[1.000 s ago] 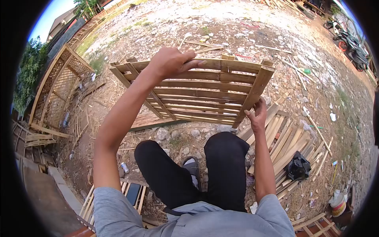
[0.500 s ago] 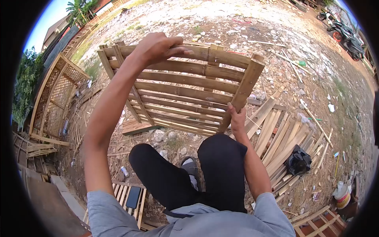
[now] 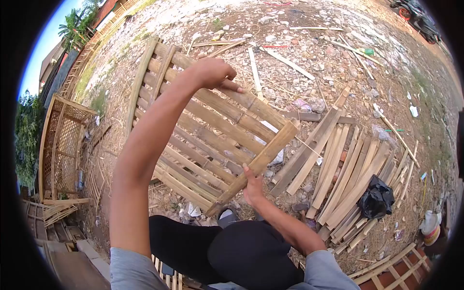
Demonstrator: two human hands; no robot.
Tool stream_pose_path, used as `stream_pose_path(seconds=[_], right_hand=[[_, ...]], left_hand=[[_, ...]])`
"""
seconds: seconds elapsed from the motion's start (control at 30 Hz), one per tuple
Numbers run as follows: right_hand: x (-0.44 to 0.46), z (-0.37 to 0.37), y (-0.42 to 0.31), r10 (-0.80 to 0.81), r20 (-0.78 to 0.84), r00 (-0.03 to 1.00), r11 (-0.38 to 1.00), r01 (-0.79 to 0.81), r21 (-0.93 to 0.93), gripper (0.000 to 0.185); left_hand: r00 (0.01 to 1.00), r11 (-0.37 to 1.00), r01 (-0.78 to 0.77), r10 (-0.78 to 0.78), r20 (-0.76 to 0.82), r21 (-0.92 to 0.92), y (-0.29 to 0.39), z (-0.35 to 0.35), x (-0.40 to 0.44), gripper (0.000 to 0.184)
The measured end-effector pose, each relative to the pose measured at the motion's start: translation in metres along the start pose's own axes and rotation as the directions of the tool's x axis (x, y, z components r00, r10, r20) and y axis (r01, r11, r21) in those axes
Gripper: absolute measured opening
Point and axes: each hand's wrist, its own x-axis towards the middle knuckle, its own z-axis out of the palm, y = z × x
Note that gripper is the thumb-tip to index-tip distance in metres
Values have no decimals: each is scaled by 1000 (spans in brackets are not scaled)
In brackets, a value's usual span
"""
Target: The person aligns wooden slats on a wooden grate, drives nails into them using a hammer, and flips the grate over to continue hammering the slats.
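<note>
A slatted bamboo panel [image 3: 212, 118] is held tilted in front of my knees, its long slats fixed across rails at the sides. My left hand [image 3: 215, 76] is closed over the top slat near its middle, the fingers partly hidden behind it. Lower down, my right hand [image 3: 253, 186] grips the right side rail, thumb on the near face. Gaps between the slats show the ground behind. The panel's lower edge is close to my shoe [image 3: 227, 217].
A pile of wooden strips [image 3: 348, 174] lies to the right, with a black plastic bag [image 3: 376, 197] on it. Lattice panels [image 3: 65, 140] stand at left. A bucket [image 3: 430, 227] sits at right. Loose slats and stones litter the ground. Motorbikes [image 3: 418, 19] are parked far right.
The panel has turned clockwise, its right end dropping lower, and both hands have stayed on it. My right hand has moved left and down. My knees have shifted lower in view.
</note>
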Motion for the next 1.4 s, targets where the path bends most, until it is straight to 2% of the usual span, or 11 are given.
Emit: stream_pose_path(seconds=[0.33, 0.47, 0.57, 0.6, 0.8, 1.0, 1.07, 1.13, 1.17, 1.27, 1.4], right_hand=[[12, -29, 52, 28, -17, 999, 999, -28, -33, 50], [27, -41, 56, 98, -51, 994, 994, -100, -38, 55], [39, -63, 56, 320, -126, 939, 947, -322, 9, 56], [38, -70, 53, 404, -155, 901, 914, -404, 34, 56], [-41, -133, -13, 589, -18, 808, 608, -457, -649, 47], [-137, -233, -96, -108, -123, 986, 548, -44, -835, 20], [-158, -306, -96, -194, -126, 973, 326, -57, -944, 30], [-197, -315, -97, -248, 24, 968, -173, -20, -985, 27], [-208, -313, -97, -251, 98, 963, -410, -14, -912, 26], [-222, -298, -85, -87, -265, 960, -382, -278, -881, 57], [-221, -361, -44, -225, -169, 960, -243, -223, -944, 57]], left_hand=[[983, 962, -14, 63, 171, -273, 7, 115, 101, 70], [995, 944, 64, -36, 91, -325, 18, 171, 106, 72], [943, 990, -102, 66, -327, -93, 10, 181, 66, 57], [986, 994, -31, 13, -166, -108, 4, 156, 44, 59], [961, 971, 175, -205, -188, -162, -38, 116, -149, 44], [753, 679, 428, -633, -180, -597, 24, 152, -352, 35], [576, 375, 392, -812, -93, -840, 68, 174, -395, 33], [452, 155, 314, -892, 4, -937, 116, 194, -426, 33], [466, 276, 299, -878, -113, -913, 130, 222, -444, 33], [407, 249, 226, -902, -141, -942, 191, 269, -471, 35], [346, 97, 259, -938, -1, -961, 242, 246, -465, 34]])
